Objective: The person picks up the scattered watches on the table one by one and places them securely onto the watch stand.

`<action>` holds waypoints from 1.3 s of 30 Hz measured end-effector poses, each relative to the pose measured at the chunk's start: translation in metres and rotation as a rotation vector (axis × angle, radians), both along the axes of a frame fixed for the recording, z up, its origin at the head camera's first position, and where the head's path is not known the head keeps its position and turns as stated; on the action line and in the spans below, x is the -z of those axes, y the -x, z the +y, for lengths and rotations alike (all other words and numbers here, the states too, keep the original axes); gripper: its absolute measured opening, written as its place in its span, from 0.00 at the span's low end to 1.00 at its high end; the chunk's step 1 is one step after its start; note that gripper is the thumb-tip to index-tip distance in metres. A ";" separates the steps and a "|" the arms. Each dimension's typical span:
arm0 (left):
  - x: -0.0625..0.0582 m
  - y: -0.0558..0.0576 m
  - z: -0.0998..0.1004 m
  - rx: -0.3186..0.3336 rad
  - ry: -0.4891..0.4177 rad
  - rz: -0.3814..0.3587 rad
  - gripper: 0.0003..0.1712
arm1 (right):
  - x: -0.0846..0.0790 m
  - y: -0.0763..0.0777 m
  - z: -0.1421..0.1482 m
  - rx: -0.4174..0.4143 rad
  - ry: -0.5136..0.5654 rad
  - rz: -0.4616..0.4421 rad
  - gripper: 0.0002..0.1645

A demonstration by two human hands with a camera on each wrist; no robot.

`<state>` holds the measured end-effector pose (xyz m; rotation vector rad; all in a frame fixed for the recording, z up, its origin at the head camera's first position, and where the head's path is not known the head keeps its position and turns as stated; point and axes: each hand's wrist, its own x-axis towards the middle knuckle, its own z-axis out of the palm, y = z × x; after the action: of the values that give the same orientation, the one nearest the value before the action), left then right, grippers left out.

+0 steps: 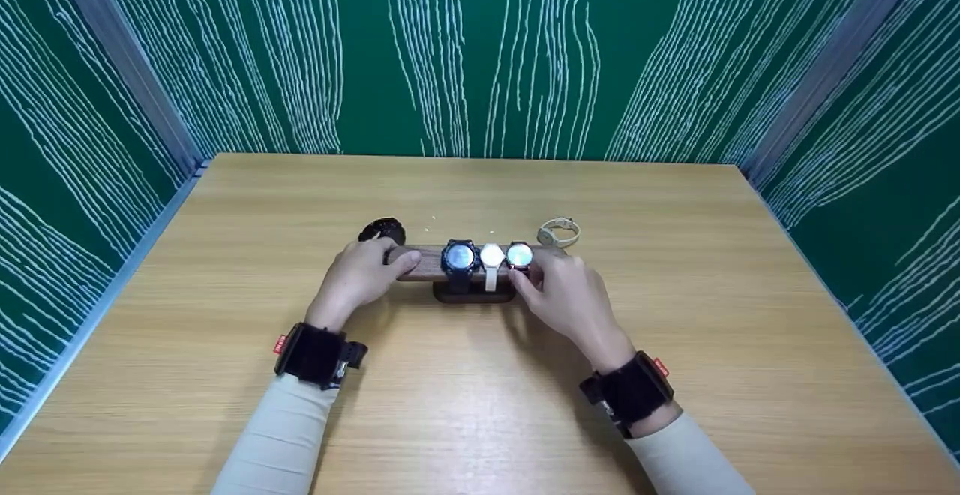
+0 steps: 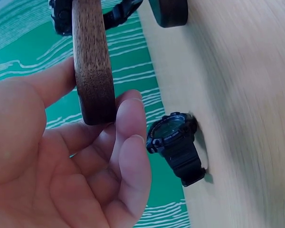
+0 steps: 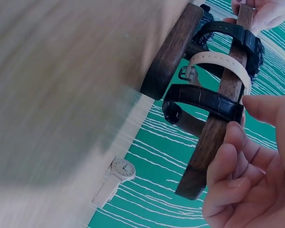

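A dark wooden watch stand (image 1: 425, 265) has a raised bar over a rounded base (image 1: 474, 296). My left hand (image 1: 360, 274) grips the bar's left end between thumb and fingers. Three watches hang round the bar: a chunky black watch (image 1: 460, 257), a white-strapped watch (image 1: 492, 256) and a watch with a black leather strap (image 3: 204, 100). At the bar's right part, my right hand (image 1: 574, 296) pinches the leather-strapped watch at its case edge, thumb on the face side. The right wrist view shows that strap closed in a loop round the bar.
Another black watch (image 2: 173, 137) stands on the wooden table (image 1: 480, 405) behind my left hand. A cream watch (image 1: 559, 232) lies behind the bar's right end. Green panels (image 1: 495, 52) with white wavy lines enclose the table at the back and sides.
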<state>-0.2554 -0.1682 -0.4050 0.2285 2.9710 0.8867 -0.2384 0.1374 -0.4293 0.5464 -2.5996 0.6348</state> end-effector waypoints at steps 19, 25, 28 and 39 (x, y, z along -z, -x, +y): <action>-0.010 -0.004 0.004 -0.065 -0.024 0.136 0.20 | -0.021 0.012 0.036 0.069 0.111 -0.092 0.12; -0.015 -0.006 0.009 -0.029 -0.016 0.191 0.23 | -0.020 0.020 0.050 0.083 0.122 -0.097 0.07; -0.017 -0.006 0.011 -0.010 0.007 0.219 0.23 | -0.017 0.024 0.056 0.084 0.117 -0.094 0.11; -0.018 -0.007 0.018 0.121 0.042 0.339 0.24 | -0.004 0.034 0.076 0.065 0.094 -0.219 0.29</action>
<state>-0.2480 -0.1506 -0.3869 0.6078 3.2311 0.8454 -0.2728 0.2135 -0.4255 0.3801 -2.7599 0.8316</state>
